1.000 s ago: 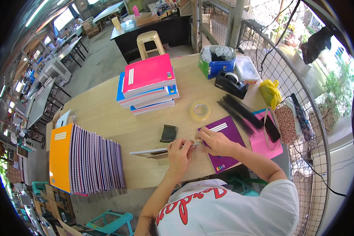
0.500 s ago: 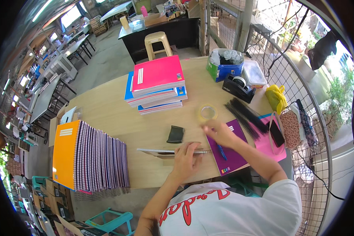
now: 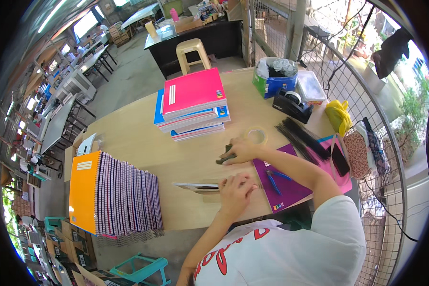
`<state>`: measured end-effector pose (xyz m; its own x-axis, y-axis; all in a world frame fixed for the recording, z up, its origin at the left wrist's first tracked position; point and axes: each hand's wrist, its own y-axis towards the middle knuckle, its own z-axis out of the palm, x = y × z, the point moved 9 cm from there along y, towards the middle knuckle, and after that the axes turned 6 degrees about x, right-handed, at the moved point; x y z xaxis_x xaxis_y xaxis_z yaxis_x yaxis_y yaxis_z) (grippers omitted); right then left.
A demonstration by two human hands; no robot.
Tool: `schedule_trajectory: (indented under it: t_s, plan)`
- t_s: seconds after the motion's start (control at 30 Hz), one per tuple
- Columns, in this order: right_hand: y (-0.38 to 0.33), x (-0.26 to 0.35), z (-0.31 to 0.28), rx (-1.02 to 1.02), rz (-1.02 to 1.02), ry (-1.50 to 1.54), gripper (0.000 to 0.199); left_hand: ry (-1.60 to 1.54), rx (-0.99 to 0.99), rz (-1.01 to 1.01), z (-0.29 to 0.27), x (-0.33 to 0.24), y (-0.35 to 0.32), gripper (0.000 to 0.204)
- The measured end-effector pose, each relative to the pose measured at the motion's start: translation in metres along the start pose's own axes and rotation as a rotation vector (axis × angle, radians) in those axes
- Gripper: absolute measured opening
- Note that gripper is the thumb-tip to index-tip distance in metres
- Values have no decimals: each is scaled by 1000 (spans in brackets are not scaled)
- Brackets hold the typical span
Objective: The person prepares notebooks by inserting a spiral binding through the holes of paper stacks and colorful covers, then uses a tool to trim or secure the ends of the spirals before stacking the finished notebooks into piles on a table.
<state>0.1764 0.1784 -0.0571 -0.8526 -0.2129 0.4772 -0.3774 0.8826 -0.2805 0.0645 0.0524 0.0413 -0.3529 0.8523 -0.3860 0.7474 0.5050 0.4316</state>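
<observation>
Right hand (image 3: pixel 240 151) lies flat over a small dark object (image 3: pixel 225 155); left hand (image 3: pixel 234 187) presses a thin booklet (image 3: pixel 195 187).

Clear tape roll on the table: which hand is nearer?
Right. The right hand lies just beside the clear tape roll, over a small dark object; the left hand is farther back.

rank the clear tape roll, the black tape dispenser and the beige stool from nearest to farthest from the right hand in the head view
1. Clear tape roll: just beyond the right hand, on the table.
2. Black tape dispenser: farther back, to the right.
3. Beige stool: past the table's far edge, on the floor.
</observation>
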Motion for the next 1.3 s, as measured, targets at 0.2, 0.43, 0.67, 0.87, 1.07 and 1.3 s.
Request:
schedule_trajectory:
  t_s: [0.2, 0.43, 0.67, 0.87, 1.07, 1.3]
  plan:
    - [-116, 6, -8, 152, -188, 722, 53, 66, -48, -85, -10, 26, -6, 24]
    - [-126, 29, -24, 123, -277, 611, 52, 38, -8, -65, -3, 32, -1, 25]
    - [-108, 10, 3, 169, -164, 390, 44, -10, -57, -71, -8, 29, 3, 57]
    - [-106, 19, -26, -23, -24, 28, 44, -43, -90, -26, -11, 32, 1, 78]
    - [-95, 25, -10, 104, -88, 340, 51, -143, -118, -17, -15, 35, 4, 78]
    - [-89, 28, -41, -36, -64, 316, 46, -244, -211, 11, -31, 56, -6, 70]
